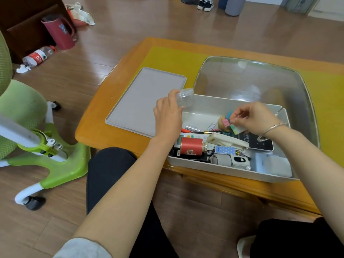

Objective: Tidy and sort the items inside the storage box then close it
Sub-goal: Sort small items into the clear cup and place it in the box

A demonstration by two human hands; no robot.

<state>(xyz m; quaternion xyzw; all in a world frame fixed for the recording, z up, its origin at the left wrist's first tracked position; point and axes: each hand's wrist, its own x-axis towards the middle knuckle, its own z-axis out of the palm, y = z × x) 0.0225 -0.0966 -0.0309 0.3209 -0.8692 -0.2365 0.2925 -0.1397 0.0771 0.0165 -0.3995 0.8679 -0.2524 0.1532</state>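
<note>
On the far left stood a green chair [28,127] on castors, with a maroon jug [59,32] and a plastic bottle [38,56] lying on the wooden floor behind it. Next came the orange table [96,127], and on its left part lay the grey lid [141,101], flat and apart from its box, one corner hidden under the left hand.

The left hand [168,116] hovered over the lid's right corner and the box's left end, its fingers closed around a small clear plastic jar [185,97] held up above the rim.

The white storage box [223,167] sat open at the table's near edge, crowded with things: a red cylinder [191,146] near the left end, batteries [192,128] behind it, a cream-coloured case [227,140] lying aslant in the middle, a blue dotted tag [225,150] just in front of that, a grey-and-white gadget [230,161] against the near wall, and a white block [271,164] in the right-hand corner. A dark card [258,143] lay flat towards the right.

The right hand [258,118], a bracelet [270,130] at its wrist, was over the box's far side, thumb and forefinger pinched on something small and clear (too small to name), with pink and teal clips [227,120] and a pale green eraser-like piece [238,130] just below the fingers. Whether the hand touched those, I could not tell.

Behind the box stood a clear domed cover [260,79] on a yellow mat [167,56].
</note>
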